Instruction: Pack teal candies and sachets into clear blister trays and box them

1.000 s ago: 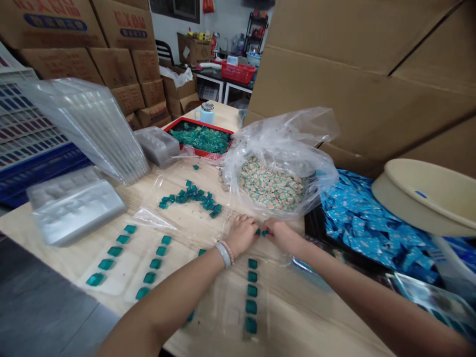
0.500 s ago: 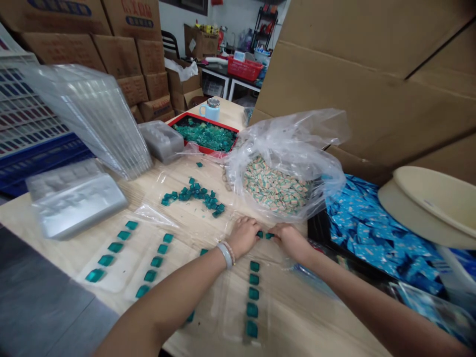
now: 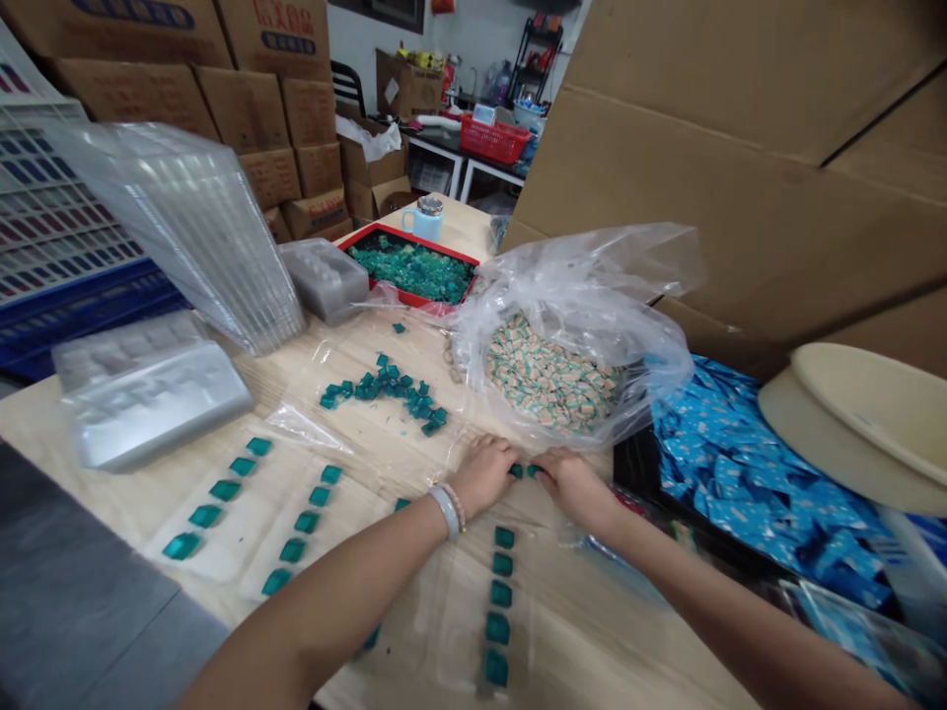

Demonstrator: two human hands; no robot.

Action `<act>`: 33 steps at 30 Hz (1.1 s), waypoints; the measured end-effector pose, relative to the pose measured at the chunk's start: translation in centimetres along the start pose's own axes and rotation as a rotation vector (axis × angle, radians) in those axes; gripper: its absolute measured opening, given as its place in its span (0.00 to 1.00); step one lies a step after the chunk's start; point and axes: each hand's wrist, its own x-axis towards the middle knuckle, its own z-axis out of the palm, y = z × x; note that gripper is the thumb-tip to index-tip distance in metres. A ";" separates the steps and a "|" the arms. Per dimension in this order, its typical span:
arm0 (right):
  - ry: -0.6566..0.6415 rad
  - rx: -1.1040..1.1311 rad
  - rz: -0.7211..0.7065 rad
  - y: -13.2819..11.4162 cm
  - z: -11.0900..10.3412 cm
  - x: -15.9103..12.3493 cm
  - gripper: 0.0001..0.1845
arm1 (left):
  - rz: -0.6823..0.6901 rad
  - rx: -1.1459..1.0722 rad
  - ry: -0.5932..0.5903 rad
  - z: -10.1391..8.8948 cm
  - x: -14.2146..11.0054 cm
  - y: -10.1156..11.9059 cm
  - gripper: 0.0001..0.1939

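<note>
My left hand (image 3: 484,471) pinches a small teal jelly-like cube (image 3: 516,471) at its fingertips. Close beside it, my right hand (image 3: 569,478) grips another teal cube (image 3: 533,471). The two cubes are a small gap apart, just above the wooden table (image 3: 592,631). Below my hands, a column of teal cubes (image 3: 501,594) sits in a clear plastic tray. Two more such rows, a left row (image 3: 224,489) and a middle row (image 3: 306,521), lie in clear trays further left. My left forearm partly covers another row. A loose pile of teal cubes (image 3: 385,383) lies beyond my hands.
An open plastic bag (image 3: 551,380) of small striped pieces stands beyond my hands. Blue packets (image 3: 747,473) and a cream basin (image 3: 873,404) are at right. Stacked clear trays (image 3: 184,217) stand left. A red-rimmed tray (image 3: 414,266) and blue mug (image 3: 424,221) are further back.
The view has shifted slightly. Both hands stay close together with the cubes between their fingertips; the cubes look a little closer to each other.
</note>
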 end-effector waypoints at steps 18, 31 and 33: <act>0.403 0.362 -0.084 -2.6 -1.3 -2.9 0.07 | -0.577 -1.580 -0.288 -1.8 -0.2 2.0 0.11; 0.696 0.082 -0.141 -2.8 -2.3 -4.5 0.13 | -0.564 -1.970 0.035 -2.5 0.3 5.5 0.09; 0.677 0.021 -0.199 -2.5 -3.2 -4.4 0.11 | -0.604 -1.980 -0.042 -2.9 0.6 5.3 0.10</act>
